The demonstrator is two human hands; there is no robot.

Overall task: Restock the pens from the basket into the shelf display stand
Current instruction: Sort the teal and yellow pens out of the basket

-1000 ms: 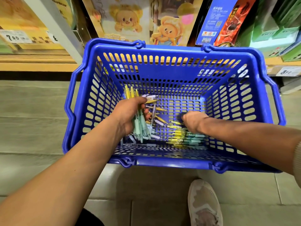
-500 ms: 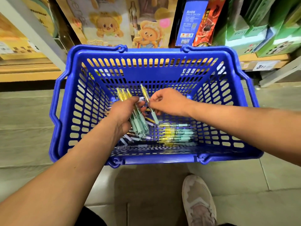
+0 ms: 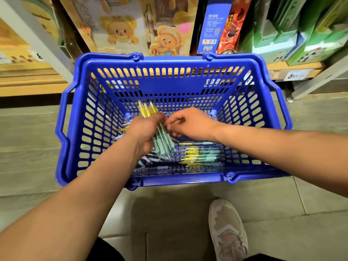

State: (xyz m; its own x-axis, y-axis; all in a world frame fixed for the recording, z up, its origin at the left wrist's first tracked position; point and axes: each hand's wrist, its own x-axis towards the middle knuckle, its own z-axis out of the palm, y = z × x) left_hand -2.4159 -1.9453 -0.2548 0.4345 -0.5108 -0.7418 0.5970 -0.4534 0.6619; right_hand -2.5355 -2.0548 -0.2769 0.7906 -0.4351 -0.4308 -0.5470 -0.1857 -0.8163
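A blue plastic basket [image 3: 169,62] stands on the floor in front of the shelves. Inside it my left hand [image 3: 145,127] grips a bundle of pens [image 3: 162,143] with yellow tops and mint green grips, held slanted above the basket floor. My right hand [image 3: 190,123] is close beside it, thumb and fingertips pinching a pen at the bundle's right side. Several more loose pens [image 3: 201,155] lie on the basket floor to the right, and a few pale ones [image 3: 145,162] lie under my left wrist. The display stand is out of view.
Low wooden shelves run behind the basket, with cartoon bear boxes [image 3: 120,32], a blue and a red pack [image 3: 214,25] and green boxes [image 3: 301,34]. A price tag [image 3: 293,75] hangs on the right shelf edge. My shoe [image 3: 227,230] is on the tiles just below the basket.
My right hand picked one pen off the basket floor, lifted it and brought it against the bundle in my left hand. The left hand rose slightly with its bundle.
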